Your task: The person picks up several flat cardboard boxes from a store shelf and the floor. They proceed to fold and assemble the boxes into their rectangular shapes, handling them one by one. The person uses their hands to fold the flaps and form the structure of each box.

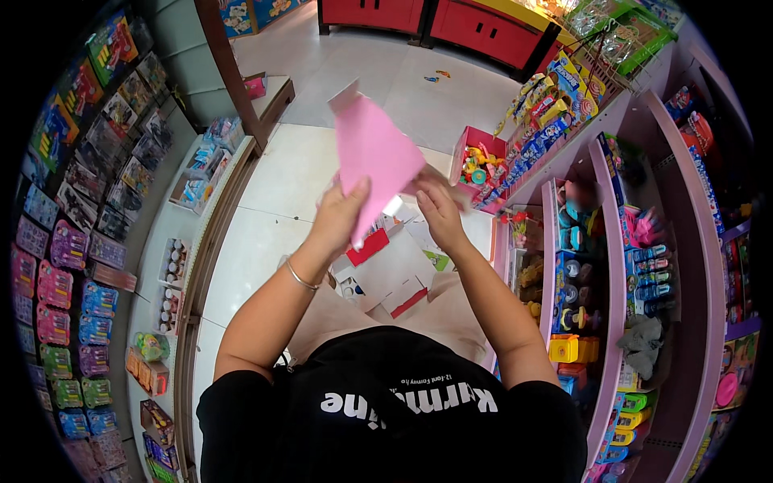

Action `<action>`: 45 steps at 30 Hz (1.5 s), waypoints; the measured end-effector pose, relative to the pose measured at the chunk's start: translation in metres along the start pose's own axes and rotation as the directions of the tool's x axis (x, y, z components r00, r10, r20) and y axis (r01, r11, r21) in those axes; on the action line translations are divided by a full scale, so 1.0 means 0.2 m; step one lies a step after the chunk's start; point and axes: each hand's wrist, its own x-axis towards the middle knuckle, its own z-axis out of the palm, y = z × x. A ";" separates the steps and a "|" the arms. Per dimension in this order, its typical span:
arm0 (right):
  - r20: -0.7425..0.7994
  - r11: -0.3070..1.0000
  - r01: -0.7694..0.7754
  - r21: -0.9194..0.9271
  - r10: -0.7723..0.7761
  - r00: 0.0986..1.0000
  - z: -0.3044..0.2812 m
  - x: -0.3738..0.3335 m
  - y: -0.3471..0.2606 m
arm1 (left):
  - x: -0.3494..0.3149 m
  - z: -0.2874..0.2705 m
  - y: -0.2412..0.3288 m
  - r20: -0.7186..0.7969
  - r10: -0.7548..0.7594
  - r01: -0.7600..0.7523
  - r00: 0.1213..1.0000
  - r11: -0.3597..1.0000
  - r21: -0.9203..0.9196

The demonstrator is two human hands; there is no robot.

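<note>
A folded piece of pink cardboard (pixel 375 153) with a pale end flap is held up in front of me, tilted, above the floor. Its lower left part is gripped by my left hand (pixel 345 211), thumb lying across the pink face. My right hand (pixel 439 211) is at the opposite side, closed at a blurred brownish flap that seems to belong to the same piece; its fingertips are smeared. Below, between my legs, lie white cardboard pieces (pixel 385 278) with red and green patches. Part of that pile is hidden by my hands and the pink piece.
Shelves with small boxes and bottles (pixel 171 286) line the left, beside hanging packs (pixel 55 282). Toy-filled pink shelves (pixel 616 322) stand close on the right. A pink box of small colourful items (pixel 481 161) sits ahead right; red cabinets (pixel 483 36) stand at the back.
</note>
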 end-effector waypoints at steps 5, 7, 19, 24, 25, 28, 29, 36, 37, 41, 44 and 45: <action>0.156 0.856 -0.226 0.464 0.173 0.973 0.04 0.03 -0.15 | 0.04 -0.01 0.04 0.053 -0.109 0.115 0.993 0.985 -0.130; 0.188 0.707 -0.377 0.599 0.334 0.924 0.03 0.07 -0.15 | 0.03 0.01 0.04 0.090 -0.073 0.073 0.993 0.997 -0.005; 0.075 0.143 -0.179 0.973 0.541 0.838 -0.18 0.21 -0.38 | -0.04 0.01 0.04 0.397 -0.024 -0.207 0.917 0.823 0.528; 0.136 0.514 -0.298 0.804 0.329 0.935 -0.08 0.19 -0.41 | 0.07 -0.10 -0.03 -0.084 -0.025 0.060 0.996 0.888 0.456; 0.181 0.818 -0.317 0.480 0.262 0.948 -0.03 0.14 -0.38 | 0.08 -0.10 -0.01 -0.146 0.047 0.010 0.988 0.929 0.369; 0.487 0.742 0.359 -0.566 -0.051 0.872 0.09 -0.08 -0.23 | 0.16 -0.13 0.04 -0.298 0.164 -0.123 0.940 0.980 0.154; 0.491 0.678 0.365 -0.638 -0.007 0.871 0.11 -0.12 -0.23 | 0.17 -0.17 0.05 -0.312 0.143 -0.117 0.939 0.988 0.103; 0.350 0.574 0.375 -0.728 -0.159 0.923 0.02 -0.12 0.00 | 0.21 -0.31 0.02 -0.396 0.055 -0.080 0.916 0.996 -0.046; 0.272 0.561 0.399 -0.725 -0.299 0.915 0.00 -0.12 0.00 | 0.22 -0.33 0.02 -0.413 -0.004 -0.051 0.911 0.991 -0.123; 0.107 0.601 0.406 -0.688 -0.469 0.877 -0.04 -0.03 -0.11 | 0.31 -0.54 -0.19 -0.411 -0.251 0.032 0.876 0.882 -0.471; 0.284 0.645 0.431 -0.631 -0.324 0.902 -0.06 -0.06 -0.17 | 0.27 -0.54 -0.24 -0.500 -0.252 0.004 0.828 0.896 -0.444; 0.355 0.643 0.458 -0.614 -0.292 0.888 -0.06 -0.07 -0.19 | 0.25 -0.53 -0.24 -0.555 -0.156 -0.044 0.817 0.943 -0.330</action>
